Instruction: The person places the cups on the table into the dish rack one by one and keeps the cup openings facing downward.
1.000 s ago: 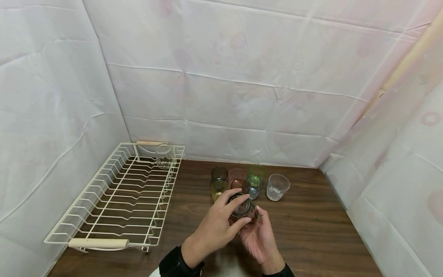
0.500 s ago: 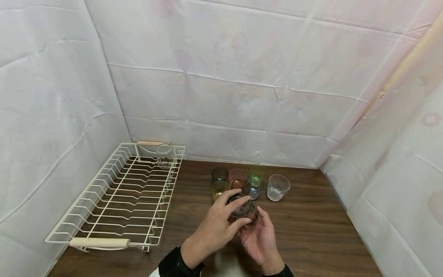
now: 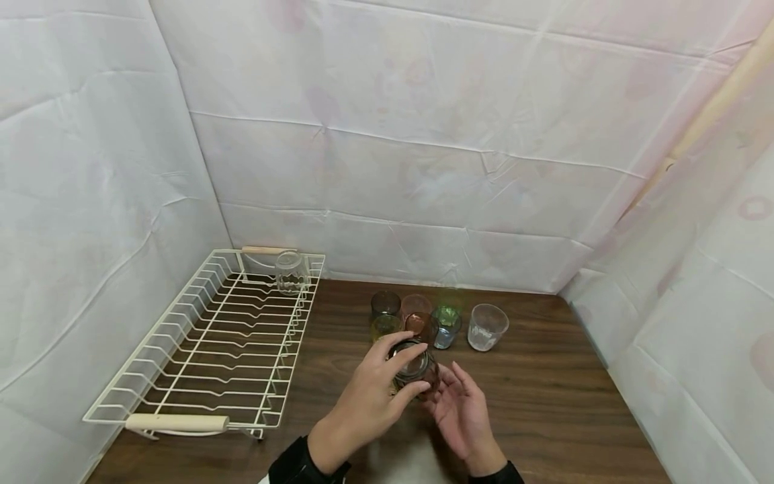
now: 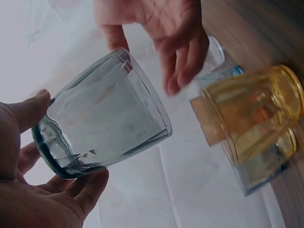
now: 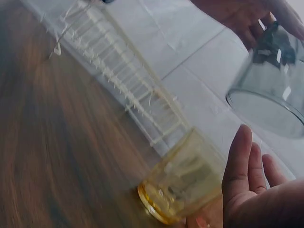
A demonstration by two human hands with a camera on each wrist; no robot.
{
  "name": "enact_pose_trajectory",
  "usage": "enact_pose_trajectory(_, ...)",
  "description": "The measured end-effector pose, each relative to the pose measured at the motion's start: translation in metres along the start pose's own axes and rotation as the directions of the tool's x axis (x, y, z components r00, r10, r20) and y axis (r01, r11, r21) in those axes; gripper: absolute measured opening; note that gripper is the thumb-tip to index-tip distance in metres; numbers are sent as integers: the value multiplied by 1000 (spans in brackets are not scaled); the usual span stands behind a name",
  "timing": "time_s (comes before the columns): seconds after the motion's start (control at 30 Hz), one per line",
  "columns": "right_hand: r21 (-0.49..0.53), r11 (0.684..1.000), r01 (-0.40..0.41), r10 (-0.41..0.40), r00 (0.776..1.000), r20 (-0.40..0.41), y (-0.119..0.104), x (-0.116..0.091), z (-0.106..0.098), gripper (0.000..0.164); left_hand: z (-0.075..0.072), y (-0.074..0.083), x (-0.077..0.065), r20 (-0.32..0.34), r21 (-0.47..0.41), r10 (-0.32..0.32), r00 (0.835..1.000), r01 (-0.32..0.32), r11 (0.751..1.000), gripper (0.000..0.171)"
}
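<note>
One grey glass is in the lower middle of the head view, raised off the surface in my left grip, thumb and fingers curled round its thick base. It tilts mouth downward; holding it by the base, I judge, leaves the rim free of fingers. My right grip is empty, loosely spread just beside the rim, perhaps ready to steady it. Past it, at centre right, I count seven glasses: one dark glass, one pink glass, one brown glass, one yellow glass, one green glass, one blue glass, bunched probably to save room, and one clear glass apart. At left is one rack with two wooden handles, holding one more glass at its far end, nine glasses in all
</note>
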State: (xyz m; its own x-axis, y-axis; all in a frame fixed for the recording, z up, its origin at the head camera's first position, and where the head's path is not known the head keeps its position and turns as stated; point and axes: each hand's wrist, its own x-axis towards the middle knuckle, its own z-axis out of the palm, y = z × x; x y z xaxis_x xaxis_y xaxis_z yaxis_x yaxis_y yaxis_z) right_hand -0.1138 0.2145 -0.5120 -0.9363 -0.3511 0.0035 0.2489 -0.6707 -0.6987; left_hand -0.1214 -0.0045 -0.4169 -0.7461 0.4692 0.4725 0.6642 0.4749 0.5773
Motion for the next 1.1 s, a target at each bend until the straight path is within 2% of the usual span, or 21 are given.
enact_pose_trajectory(0.13,-118,993,-1,-18,986,-166,-3,-1,-7,53,-5,-4,-2,-6,34,-19,1000,19,999,58)
enact_pose_trajectory(0.23,-220,976,-10,-58,952,-301,-7,-3,-12,53,-9,-7,-4,-6,56,-40,999,40,998,58)
enact_pose_trajectory(0.33,-299,954,-17,-101,922,-374,-13,-5,-18,54,-13,-10,-7,-24,76,-53,998,55,996,57)
enact_pose_trajectory(0.47,-404,915,-10,-157,912,-379,-23,-8,-27,48,-21,-17,-11,-72,98,-59,996,66,993,56)
enact_pose_trajectory(0.57,-479,877,28,-226,905,-360,-30,-12,-35,44,-30,-23,-10,-126,118,-56,990,71,990,58)
enact_pose_trajectory(0.73,-532,844,68,-300,882,-364,-40,-17,-47,42,-56,-40,-3,-218,169,-54,974,92,981,59)
enact_pose_trajectory(0.93,-566,822,65,-353,839,-415,-48,-23,-56,40,-93,-62,3,-254,227,-76,964,136,964,55)
enact_pose_trajectory(1.03,-579,813,64,-379,813,-442,-54,-25,-58,38,-107,-71,4,-254,237,-115,960,177,955,53)
enact_pose_trajectory(1.1,-578,813,71,-402,787,-468,-58,-25,-58,35,-114,-77,5,-252,236,-148,956,209,949,52)
